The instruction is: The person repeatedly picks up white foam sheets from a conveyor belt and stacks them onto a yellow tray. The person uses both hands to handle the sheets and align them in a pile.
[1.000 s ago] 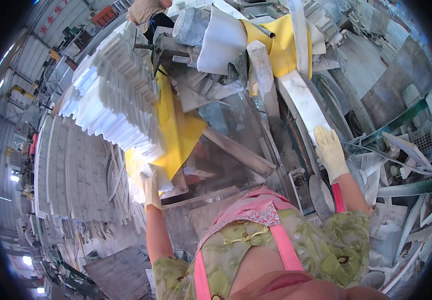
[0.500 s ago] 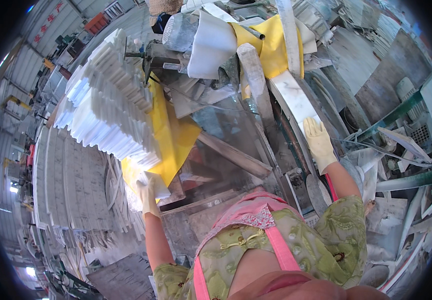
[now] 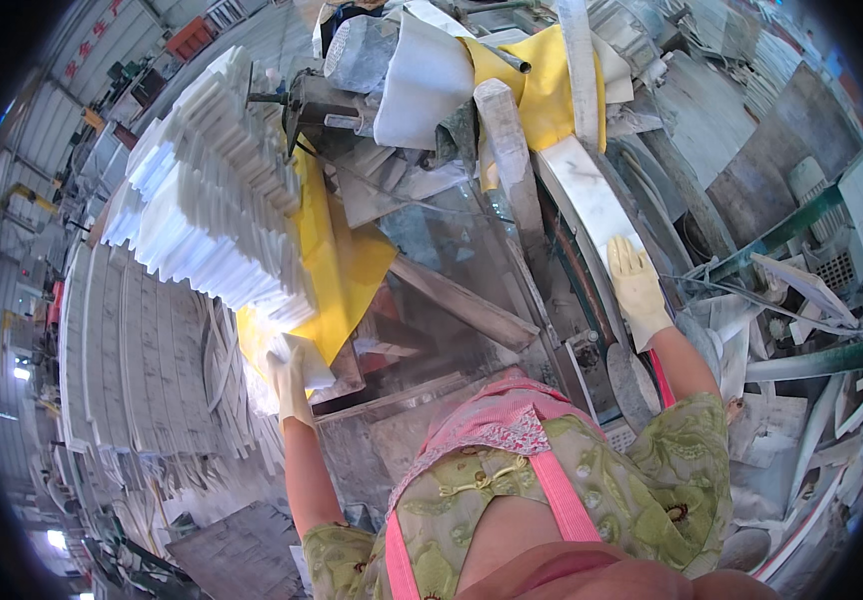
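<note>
My left hand (image 3: 290, 382), in a pale yellow glove, grips the near end of a white stone strip (image 3: 304, 350) at the bottom of a tall stack of white stone strips (image 3: 214, 215) that lies on a yellow sheet (image 3: 344, 268). My right hand (image 3: 637, 285), also gloved, lies flat with fingers apart on the near end of a long white stone slab (image 3: 592, 205) that runs away from me along the machine bed (image 3: 452, 250). A pink apron and green patterned sleeves show below.
A grey cutting machine head (image 3: 322, 100) stands at the top, with white and yellow cloth (image 3: 542, 85) draped beside it. Rows of white strips (image 3: 127, 350) lie on the left. Broken stone offcuts (image 3: 802, 290) and a green metal frame (image 3: 782, 235) crowd the right.
My right hand has slid forward along the white slab, away from me. My left hand has stayed on the strip at the bottom of the stack.
</note>
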A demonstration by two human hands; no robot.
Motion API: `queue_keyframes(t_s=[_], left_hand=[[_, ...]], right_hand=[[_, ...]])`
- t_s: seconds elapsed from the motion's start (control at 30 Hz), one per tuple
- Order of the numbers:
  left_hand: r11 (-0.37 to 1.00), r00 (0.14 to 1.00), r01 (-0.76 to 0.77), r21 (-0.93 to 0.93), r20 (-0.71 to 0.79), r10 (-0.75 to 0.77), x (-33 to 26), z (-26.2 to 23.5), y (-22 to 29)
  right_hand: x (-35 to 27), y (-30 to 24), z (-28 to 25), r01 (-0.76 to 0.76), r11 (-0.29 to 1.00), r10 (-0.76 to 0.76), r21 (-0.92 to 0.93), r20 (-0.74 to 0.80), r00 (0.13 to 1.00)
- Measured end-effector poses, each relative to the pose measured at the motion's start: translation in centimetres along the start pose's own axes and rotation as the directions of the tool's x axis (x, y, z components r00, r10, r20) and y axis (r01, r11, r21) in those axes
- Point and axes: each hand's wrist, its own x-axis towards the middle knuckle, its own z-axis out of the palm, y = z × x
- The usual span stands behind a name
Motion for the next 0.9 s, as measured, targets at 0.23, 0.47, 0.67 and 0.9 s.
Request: queue_keyframes(t_s=[0.23, 0.47, 0.67, 0.9], left_hand=[[0.999, 1.0, -0.019, 0.05, -0.015, 0.02, 0.6, 0.3, -0.7], [1.0, 1.0, -0.008, 0.015, -0.013, 0.008, 0.2, 0.1, -0.2], [1.0, 0.999, -0.009, 0.017, -0.035, 0.009, -0.2, 0.1, 0.3], [0.999, 0.999, -0.024, 0.035, -0.037, 0.025, 0.5, 0.2, -0.8]], right_hand=[[-0.4, 0.0, 0.3, 0.008, 1.0, -0.008, -0.028, -0.006, 1.0], [-1.0, 0.1, 0.8, 0.028, 0.998, -0.031, -0.064, -0.04, 0.999], [-1.5, 0.0, 1.0, 0.008, 0.999, -0.009, -0.049, -0.014, 1.0], [-1.7, -0.2, 0.2, -0.01, 0.999, 0.011, -0.031, 0.025, 1.0]])
